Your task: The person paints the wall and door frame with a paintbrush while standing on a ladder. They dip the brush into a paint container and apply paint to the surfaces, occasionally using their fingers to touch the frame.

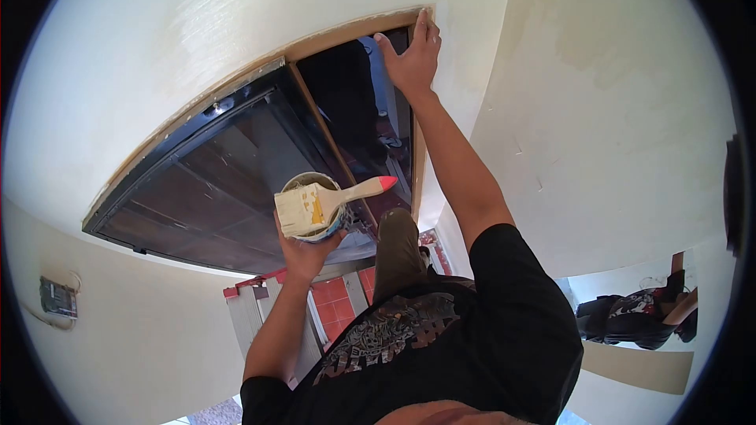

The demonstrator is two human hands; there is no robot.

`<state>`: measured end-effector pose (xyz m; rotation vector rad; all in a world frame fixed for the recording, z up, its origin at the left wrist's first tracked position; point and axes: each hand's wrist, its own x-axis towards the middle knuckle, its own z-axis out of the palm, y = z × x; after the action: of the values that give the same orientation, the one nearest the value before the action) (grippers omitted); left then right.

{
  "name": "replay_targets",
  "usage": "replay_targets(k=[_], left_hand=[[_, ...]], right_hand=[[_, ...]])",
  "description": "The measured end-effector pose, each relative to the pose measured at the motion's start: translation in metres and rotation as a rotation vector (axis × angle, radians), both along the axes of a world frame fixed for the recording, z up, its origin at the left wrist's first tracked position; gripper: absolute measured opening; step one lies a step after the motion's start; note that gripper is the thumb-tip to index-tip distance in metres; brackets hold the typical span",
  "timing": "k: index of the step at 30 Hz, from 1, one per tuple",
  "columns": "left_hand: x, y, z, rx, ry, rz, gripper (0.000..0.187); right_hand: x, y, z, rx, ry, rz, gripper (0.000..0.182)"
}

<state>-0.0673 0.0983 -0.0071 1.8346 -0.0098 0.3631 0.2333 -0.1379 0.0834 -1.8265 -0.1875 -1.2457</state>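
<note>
My left hand (305, 256) is wrapped round a small paint can (337, 224) from below and the side. Across the can's open top lies a wide paintbrush (335, 198), its bristles caked with cream paint and its handle tipped red. The brush covers most of the inside of the can. Higher up, my right hand (412, 59) reaches to the upper right corner of a wooden frame (354, 29). Its fingers are stretched out and the thumb stands apart, touching the frame and the wall beside it.
A dark glazed panel (228, 165) fills the frame's left part; a dark opening (339, 94) is beside it. Below are a ladder-like grey structure (260, 307) and red floor tiles (333, 307). An electrical box (59, 297) hangs at left. Another person (638, 315) appears at right.
</note>
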Motion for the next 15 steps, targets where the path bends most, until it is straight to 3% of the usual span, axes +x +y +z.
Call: replay_targets(k=[8,15], left_hand=[[0.000,-0.006,0.006,-0.064,0.056,-0.009,0.094],[0.000,-0.005,0.000,-0.037,0.059,0.025,0.097]], right_hand=[[0.025,0.012,-0.011,-0.068,-0.128,-0.193,0.094],[0.022,0.014,-0.013,-0.026,-0.164,-0.193,0.077]])
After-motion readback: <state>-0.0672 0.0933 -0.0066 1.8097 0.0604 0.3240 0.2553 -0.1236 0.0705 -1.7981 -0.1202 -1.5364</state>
